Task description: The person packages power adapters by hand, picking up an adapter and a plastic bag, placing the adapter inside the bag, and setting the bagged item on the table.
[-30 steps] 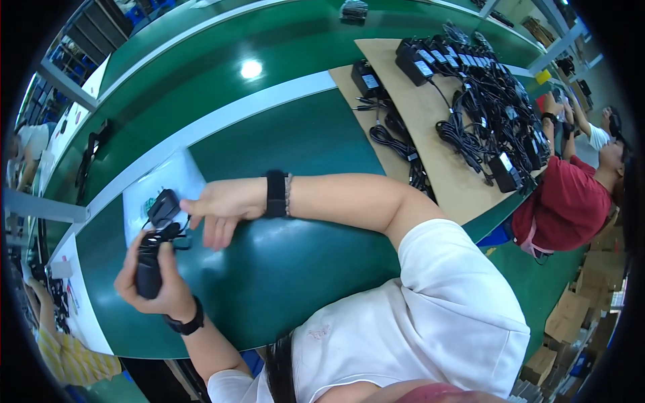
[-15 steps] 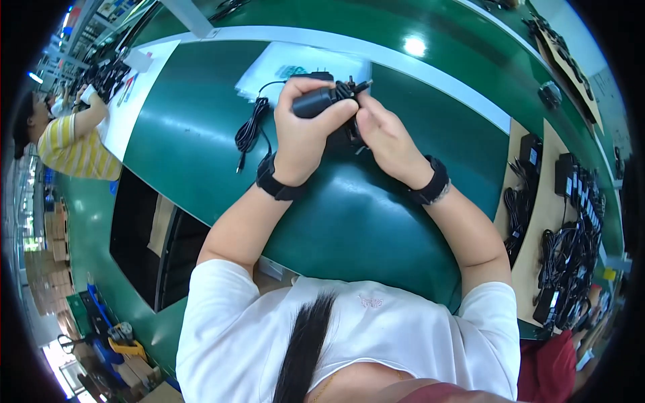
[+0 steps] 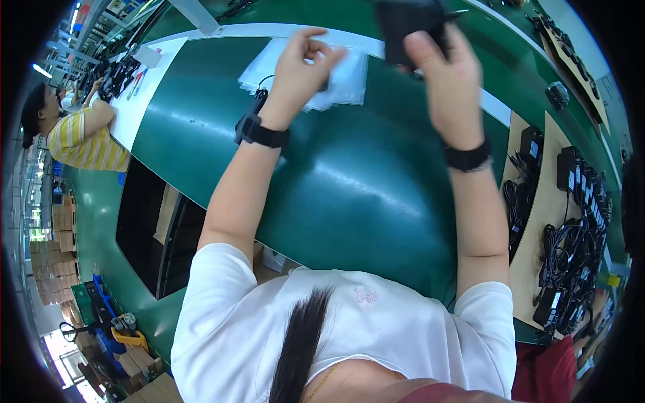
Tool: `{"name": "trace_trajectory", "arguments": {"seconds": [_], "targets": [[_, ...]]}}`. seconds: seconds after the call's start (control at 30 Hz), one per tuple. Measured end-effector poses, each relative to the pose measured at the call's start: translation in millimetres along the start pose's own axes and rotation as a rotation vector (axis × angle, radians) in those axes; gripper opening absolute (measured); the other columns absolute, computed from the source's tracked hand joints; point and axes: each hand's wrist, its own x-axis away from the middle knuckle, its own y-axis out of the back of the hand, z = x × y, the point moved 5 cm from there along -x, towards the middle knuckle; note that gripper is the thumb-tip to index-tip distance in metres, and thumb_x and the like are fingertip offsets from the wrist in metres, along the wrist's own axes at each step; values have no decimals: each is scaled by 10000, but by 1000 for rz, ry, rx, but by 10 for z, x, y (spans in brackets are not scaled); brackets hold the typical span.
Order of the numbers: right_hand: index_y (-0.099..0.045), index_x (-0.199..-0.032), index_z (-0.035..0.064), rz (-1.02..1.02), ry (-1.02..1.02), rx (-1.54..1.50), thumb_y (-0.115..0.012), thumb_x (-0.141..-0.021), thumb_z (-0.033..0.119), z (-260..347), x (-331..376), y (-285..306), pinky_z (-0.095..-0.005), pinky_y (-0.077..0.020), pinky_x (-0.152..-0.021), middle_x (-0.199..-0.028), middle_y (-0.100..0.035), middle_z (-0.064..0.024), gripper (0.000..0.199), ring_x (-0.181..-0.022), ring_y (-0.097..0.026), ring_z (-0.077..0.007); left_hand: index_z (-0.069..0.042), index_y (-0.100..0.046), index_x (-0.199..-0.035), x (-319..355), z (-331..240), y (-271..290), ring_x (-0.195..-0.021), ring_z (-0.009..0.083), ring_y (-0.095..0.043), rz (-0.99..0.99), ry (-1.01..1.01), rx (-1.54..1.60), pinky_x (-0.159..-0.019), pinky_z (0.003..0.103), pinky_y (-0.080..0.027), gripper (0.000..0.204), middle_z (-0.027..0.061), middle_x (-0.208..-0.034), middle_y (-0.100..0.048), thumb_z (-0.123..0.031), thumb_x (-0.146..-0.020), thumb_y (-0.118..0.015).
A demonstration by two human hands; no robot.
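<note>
My right hand [image 3: 455, 87] is raised over the far side of the bench, gripping a black power adapter [image 3: 411, 30] that is smeared by motion. A thin dark tip, perhaps its cable plug, sticks out beyond the fingers. My left hand [image 3: 301, 77] hovers near a stack of clear plastic bags [image 3: 346, 77]; its fingers are loosely curled and apart, with nothing seen between them. Behind the left wrist a black cable [image 3: 261, 97] shows in part. A dark bit of something peeks out below the left fingers, mostly hidden by the hand.
The green workbench [image 3: 336, 201] spans the middle, with a raised white edge [image 3: 269, 30] behind it. On the right, wooden boards [image 3: 531, 235] carry several black adapters with bundled cables [image 3: 571, 255]. A person in a yellow striped top [image 3: 91, 138] works at the left beside a black bin [image 3: 141, 228].
My hands have parted. The right one has lifted the black adapter up and to the right, while the left has let go and risen slightly over the bags.
</note>
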Motion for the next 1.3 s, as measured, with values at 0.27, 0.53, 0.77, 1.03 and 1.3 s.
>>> {"name": "trace_trajectory", "arguments": {"seconds": [0.27, 0.53, 0.77, 1.03, 1.3], "targets": [[-594, -993, 14, -116, 153, -6, -618, -850, 255, 380, -157, 514, -188, -409, -684, -845, -599, 9, 281, -746, -524, -69, -25, -635, -985, -118, 371, -489, -915, 321, -535, 286, -81, -1161, -779, 385, -470, 480, 190, -957, -564, -389, -678, -698], [-521, -1099, -29, -127, 208, 52, -627, -840, 241, 787, -93, 591, -187, -421, -675, -910, -588, -18, 389, -766, -526, -63, -129, -594, -1110, -312, 518, -28, -1082, 328, -483, 428, -6, -1096, -879, 417, -433, 543, 132, -1159, -535, -306, -611, -717], [-520, -1091, -30, -144, 229, 90, -619, -844, 263, 808, -75, 596, -203, -436, -689, -916, -593, -41, 395, -774, -543, -82, -53, -579, -1097, -442, 478, 454, -957, 332, -546, 75, -107, -1064, -837, 369, -447, 478, 162, -1022, -569, -128, -640, -696], [-606, -976, 17, -209, 196, 158, -631, -843, 211, 502, -104, 985, -188, -374, -653, -838, -562, 23, 236, -706, -458, -68, -146, -410, -1284, -353, 806, 255, -1115, 327, -468, -60, -257, -1564, -912, 532, -369, 544, 161, -1229, -483, -154, -767, -578], [-535, -1075, -20, -114, 396, 319, -616, -847, 251, 801, -121, 754, -215, -431, -707, -919, -588, -37, 363, -791, -534, -92, 31, -647, -803, -227, 515, -366, -832, 377, -590, 342, 54, -989, -765, 399, -475, 300, 242, -856, -616, -253, -727, -590]]}}
